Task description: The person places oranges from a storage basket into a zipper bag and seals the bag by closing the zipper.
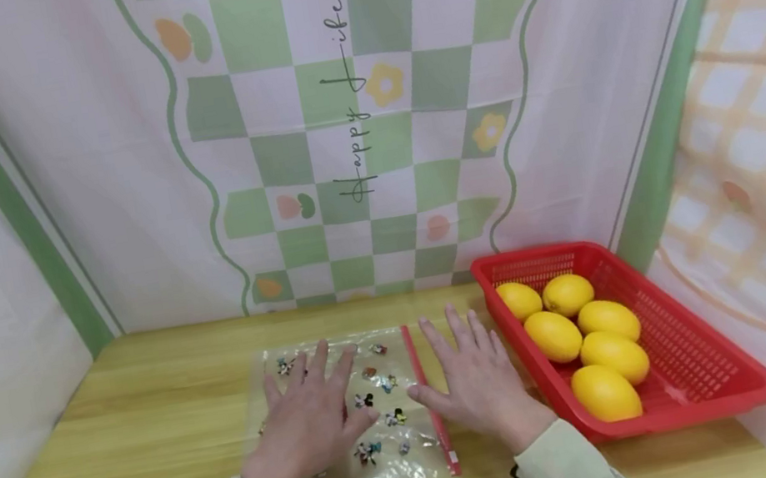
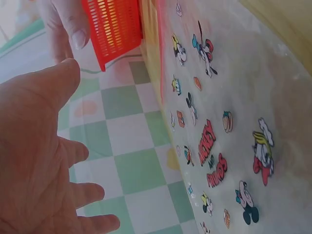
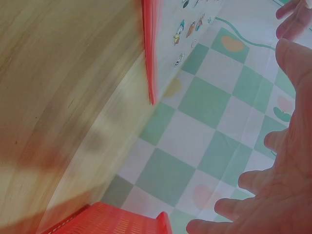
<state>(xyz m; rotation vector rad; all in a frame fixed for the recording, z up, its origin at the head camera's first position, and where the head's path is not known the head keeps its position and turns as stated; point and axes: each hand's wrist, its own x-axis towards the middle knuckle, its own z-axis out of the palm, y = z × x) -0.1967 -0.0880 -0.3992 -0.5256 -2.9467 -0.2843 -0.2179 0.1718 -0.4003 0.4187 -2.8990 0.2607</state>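
Table: wooden top (image 1: 159, 446), checked cloth behind.
Head view only: lemons (image 1: 583, 341) in red basket (image 1: 711, 379).
Left wrist view: cartoon prints on bag (image 2: 234, 126).
Hands: left hand (image 1: 308, 429) and right hand (image 1: 479, 383) flat, fingers spread, on the bag.

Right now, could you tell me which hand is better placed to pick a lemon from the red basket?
Probably the right hand: it lies flat beside the red basket of lemons, while the left hand rests on the printed bag.
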